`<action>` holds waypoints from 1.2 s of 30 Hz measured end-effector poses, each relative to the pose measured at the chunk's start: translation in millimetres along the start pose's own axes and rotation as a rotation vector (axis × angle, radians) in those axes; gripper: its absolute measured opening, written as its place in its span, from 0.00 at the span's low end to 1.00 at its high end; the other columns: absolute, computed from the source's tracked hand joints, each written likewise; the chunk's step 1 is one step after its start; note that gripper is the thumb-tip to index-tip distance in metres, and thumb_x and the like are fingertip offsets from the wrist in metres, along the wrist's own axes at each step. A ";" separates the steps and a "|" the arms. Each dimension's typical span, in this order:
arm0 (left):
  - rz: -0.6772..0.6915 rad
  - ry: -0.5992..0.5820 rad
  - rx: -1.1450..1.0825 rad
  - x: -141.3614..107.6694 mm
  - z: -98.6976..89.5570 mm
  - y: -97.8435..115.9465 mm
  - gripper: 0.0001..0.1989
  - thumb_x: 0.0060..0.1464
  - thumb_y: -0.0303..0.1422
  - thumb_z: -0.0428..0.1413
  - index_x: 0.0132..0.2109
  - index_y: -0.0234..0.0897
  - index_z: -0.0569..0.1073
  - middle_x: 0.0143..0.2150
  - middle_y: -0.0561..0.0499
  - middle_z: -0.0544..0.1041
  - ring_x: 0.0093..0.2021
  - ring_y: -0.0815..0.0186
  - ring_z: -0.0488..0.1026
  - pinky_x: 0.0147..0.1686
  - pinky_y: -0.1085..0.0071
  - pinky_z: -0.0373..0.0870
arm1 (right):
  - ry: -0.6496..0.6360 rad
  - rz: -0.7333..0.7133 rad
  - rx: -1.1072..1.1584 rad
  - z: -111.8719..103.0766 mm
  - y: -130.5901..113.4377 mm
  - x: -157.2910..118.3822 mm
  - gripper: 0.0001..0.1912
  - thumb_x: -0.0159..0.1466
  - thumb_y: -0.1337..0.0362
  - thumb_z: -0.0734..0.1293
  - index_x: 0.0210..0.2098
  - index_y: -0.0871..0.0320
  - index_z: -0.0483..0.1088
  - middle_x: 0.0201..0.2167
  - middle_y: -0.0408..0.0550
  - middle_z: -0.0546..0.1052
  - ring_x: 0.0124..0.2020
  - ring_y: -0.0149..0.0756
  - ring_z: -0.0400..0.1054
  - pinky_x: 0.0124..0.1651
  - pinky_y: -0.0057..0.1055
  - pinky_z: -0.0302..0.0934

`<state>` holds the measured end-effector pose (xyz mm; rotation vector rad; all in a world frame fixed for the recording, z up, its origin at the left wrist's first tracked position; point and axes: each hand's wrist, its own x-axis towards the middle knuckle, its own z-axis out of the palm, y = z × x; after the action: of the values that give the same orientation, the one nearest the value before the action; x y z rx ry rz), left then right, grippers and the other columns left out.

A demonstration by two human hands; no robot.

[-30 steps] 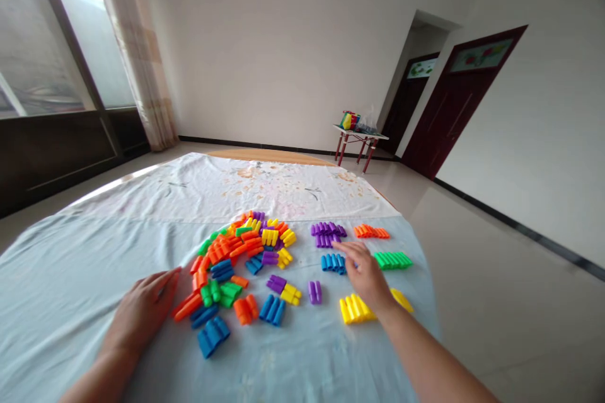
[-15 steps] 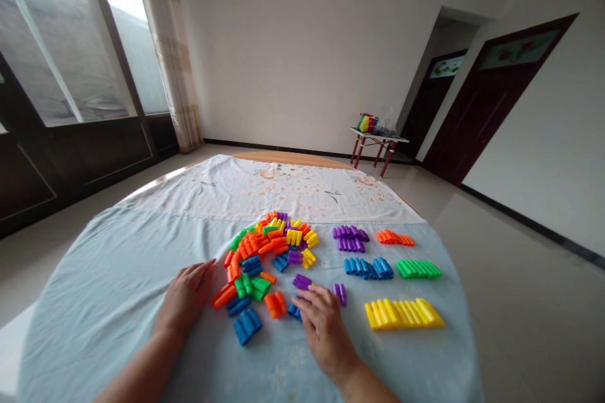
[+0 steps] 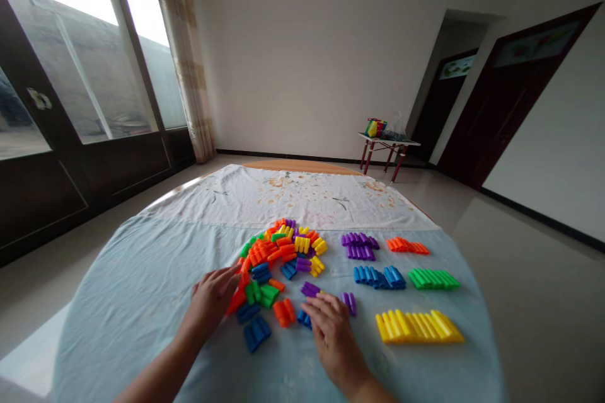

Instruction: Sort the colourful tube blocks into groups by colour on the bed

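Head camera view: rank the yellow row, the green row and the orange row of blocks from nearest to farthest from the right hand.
1. Yellow row: just right of the right hand, near edge.
2. Green row: farther back on the right.
3. Orange row: farthest back, right side.

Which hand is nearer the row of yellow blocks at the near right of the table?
Right. The right hand lies just left of the yellow row, on a blue block; the left hand is farther left, beside the mixed pile.
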<state>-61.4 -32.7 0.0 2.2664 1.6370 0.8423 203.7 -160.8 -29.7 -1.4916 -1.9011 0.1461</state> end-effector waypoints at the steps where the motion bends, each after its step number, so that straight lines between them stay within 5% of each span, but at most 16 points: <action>1: 0.016 -0.027 -0.020 -0.5 0.9 5.8 0.21 0.54 0.46 0.45 0.49 0.46 0.73 0.48 0.49 0.77 0.48 0.59 0.71 0.49 0.61 0.66 | -0.001 0.002 0.002 -0.7 -0.8 0.4 0.23 0.60 0.74 0.57 0.52 0.49 0.67 0.49 0.47 0.72 0.53 0.41 0.60 0.55 0.46 0.55; 5: 0.056 -0.097 -0.080 -5.6 7.3 28.9 0.22 0.52 0.47 0.47 0.50 0.46 0.72 0.51 0.50 0.75 0.50 0.61 0.71 0.48 0.67 0.69 | 0.016 0.012 0.017 -3.0 -4.2 1.8 0.23 0.60 0.76 0.57 0.51 0.50 0.68 0.48 0.47 0.73 0.53 0.42 0.60 0.55 0.46 0.55; 12: 0.055 -0.112 -0.286 -21.2 29.5 66.2 0.20 0.52 0.45 0.48 0.49 0.46 0.73 0.49 0.48 0.75 0.49 0.58 0.72 0.49 0.63 0.69 | 0.079 0.006 0.054 -1.9 -5.6 2.5 0.24 0.60 0.77 0.57 0.51 0.51 0.68 0.46 0.48 0.74 0.52 0.41 0.61 0.55 0.45 0.56; 18: 0.125 -0.127 -0.375 -23.4 39.5 89.9 0.18 0.55 0.43 0.46 0.50 0.47 0.71 0.49 0.53 0.76 0.47 0.66 0.73 0.47 0.68 0.71 | 0.123 -0.012 0.073 -1.4 -0.9 1.5 0.24 0.60 0.77 0.57 0.52 0.51 0.66 0.47 0.47 0.73 0.52 0.38 0.61 0.55 0.43 0.57; 21: 0.134 -0.046 -0.342 -15.3 36.3 78.8 0.19 0.55 0.44 0.47 0.50 0.46 0.71 0.48 0.53 0.76 0.48 0.67 0.72 0.49 0.67 0.70 | 0.174 -0.023 0.053 -1.9 1.5 0.7 0.25 0.61 0.76 0.57 0.54 0.50 0.63 0.48 0.47 0.72 0.53 0.38 0.60 0.55 0.44 0.56; 27: 0.030 0.133 -0.181 0.7 26.5 23.5 0.21 0.53 0.45 0.46 0.44 0.39 0.75 0.47 0.45 0.77 0.47 0.59 0.73 0.48 0.63 0.70 | 0.198 -0.063 0.037 -7.2 -11.5 15.1 0.24 0.62 0.75 0.56 0.55 0.50 0.63 0.49 0.49 0.70 0.52 0.37 0.59 0.54 0.42 0.57; 32: 0.063 0.162 -0.079 6.4 29.7 4.0 0.19 0.53 0.44 0.46 0.44 0.42 0.76 0.47 0.46 0.77 0.47 0.59 0.73 0.48 0.63 0.70 | 0.044 -0.037 0.051 -5.7 -35.0 44.4 0.25 0.59 0.74 0.59 0.53 0.50 0.65 0.51 0.47 0.70 0.54 0.38 0.58 0.56 0.41 0.55; 36: 0.051 0.223 0.001 19.1 40.9 -0.6 0.22 0.55 0.43 0.43 0.48 0.39 0.74 0.55 0.39 0.69 0.50 0.53 0.71 0.48 0.53 0.68 | -0.154 0.013 0.050 1.6 -39.2 56.7 0.26 0.56 0.71 0.61 0.54 0.50 0.65 0.55 0.48 0.67 0.56 0.42 0.56 0.57 0.44 0.51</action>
<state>-34.7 -8.8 -27.4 2.2944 1.6740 1.1436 166.2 -122.8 14.0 -1.4967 -1.9932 0.3210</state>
